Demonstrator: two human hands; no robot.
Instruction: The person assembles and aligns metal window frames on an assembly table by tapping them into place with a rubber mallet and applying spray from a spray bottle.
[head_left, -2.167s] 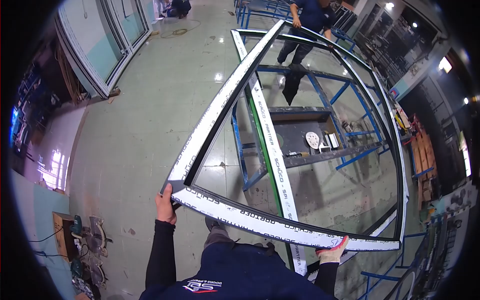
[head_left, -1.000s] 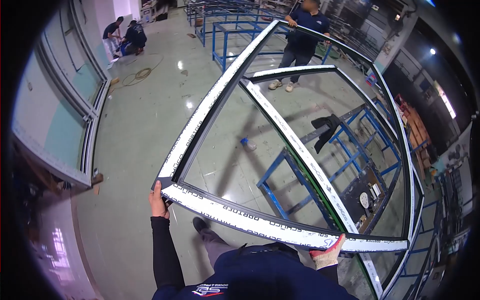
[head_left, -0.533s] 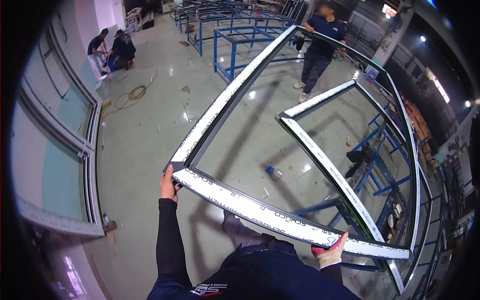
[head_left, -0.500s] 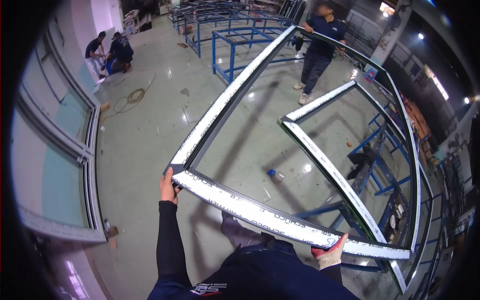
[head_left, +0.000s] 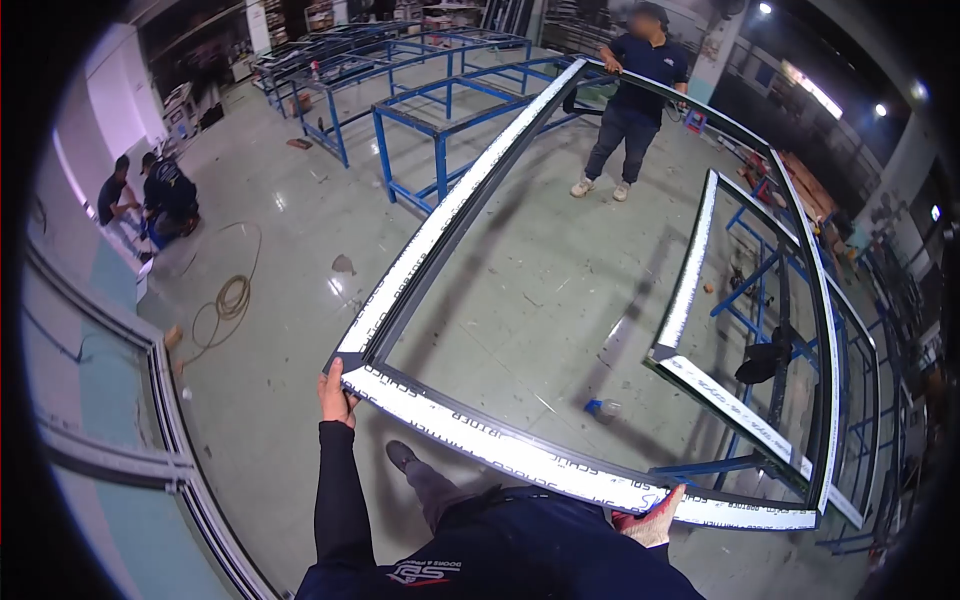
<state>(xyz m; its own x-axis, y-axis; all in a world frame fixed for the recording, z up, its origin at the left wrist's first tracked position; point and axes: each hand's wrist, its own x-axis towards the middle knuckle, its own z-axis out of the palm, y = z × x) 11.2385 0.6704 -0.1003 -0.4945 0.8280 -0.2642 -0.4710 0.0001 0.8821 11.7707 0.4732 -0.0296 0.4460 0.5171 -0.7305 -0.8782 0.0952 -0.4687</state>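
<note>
A large rectangular frame (head_left: 470, 425) with white printed film and dark edges is held up off the floor. My left hand (head_left: 337, 392), bare, is closed on its near left corner. Gloved in red and white, my right hand (head_left: 648, 520) grips the near side toward the right end. A co-worker (head_left: 640, 90) stands at the far end, with a hand on the frame's far left corner. Through the opening, a smaller white-filmed frame (head_left: 735, 405) shows on the right, beyond and below the held one.
Blue metal stands (head_left: 440, 150) are at the back, and another blue stand (head_left: 745, 300) is at the right. A coiled hose (head_left: 233, 297) lies on the floor at left. Two people (head_left: 165, 195) crouch at far left. Large framed panels (head_left: 170, 400) line the left side.
The view has turned, so the room and smaller frame have shifted. My foot shows farther left. Both hands and the co-worker still hold the large frame.
</note>
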